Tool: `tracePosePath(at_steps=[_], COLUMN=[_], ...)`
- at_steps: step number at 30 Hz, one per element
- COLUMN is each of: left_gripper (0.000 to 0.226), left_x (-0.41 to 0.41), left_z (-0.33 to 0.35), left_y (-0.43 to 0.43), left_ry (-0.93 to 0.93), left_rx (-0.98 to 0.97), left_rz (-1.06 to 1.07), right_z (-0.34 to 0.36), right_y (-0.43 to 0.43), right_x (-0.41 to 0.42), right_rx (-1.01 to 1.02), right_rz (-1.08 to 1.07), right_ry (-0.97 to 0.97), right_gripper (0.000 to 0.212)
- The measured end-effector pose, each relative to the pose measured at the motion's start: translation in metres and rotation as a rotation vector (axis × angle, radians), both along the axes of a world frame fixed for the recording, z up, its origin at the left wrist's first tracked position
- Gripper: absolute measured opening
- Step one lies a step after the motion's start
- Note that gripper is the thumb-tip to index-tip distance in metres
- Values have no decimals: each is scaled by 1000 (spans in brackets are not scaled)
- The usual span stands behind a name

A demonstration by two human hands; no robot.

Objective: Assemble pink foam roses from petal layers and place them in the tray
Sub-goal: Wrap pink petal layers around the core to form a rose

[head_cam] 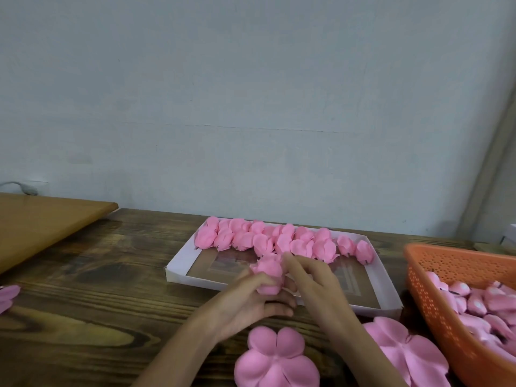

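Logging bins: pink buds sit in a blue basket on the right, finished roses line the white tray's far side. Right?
No: the head view shows the basket is orange, not blue. It sits on the right holding pink buds, and finished roses line the far side of the white tray.

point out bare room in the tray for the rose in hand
The tray floor is bare between the near wall and the finished roses packed along the far wall. The wooden table left of the tray is open too. Petal layers crowd the near edge.
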State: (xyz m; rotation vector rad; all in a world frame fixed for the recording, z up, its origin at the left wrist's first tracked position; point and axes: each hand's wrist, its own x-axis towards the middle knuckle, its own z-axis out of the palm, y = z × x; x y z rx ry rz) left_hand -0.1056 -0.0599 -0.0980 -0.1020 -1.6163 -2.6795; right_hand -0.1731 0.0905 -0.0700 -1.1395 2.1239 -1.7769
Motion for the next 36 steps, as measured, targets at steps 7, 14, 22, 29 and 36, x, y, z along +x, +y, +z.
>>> tracePosePath(at_steps=[7, 14, 22, 29, 36], left_gripper=[37, 29, 57, 66, 61], left_x=[2, 6, 6, 3, 0], left_z=[0, -1, -3, -7, -10], left_y=[-8, -7, -3, -3, -9], left_ry=[-49, -52, -136, -93, -118], left_rx=[84, -20, -117, -27, 2], left_rz=[-55, -84, -1, 43, 61], right_z=[6, 4, -2, -3, 4], right_y=[5, 7, 1, 0, 5], right_x=[-13, -14, -5, -2, -2], right_rx=[-32, -93, -9, 58, 27], right_rz=[90, 61, -41, -37, -35], right_ry=[-16, 33, 271, 434, 430], right_gripper=[18, 24, 34, 33, 34])
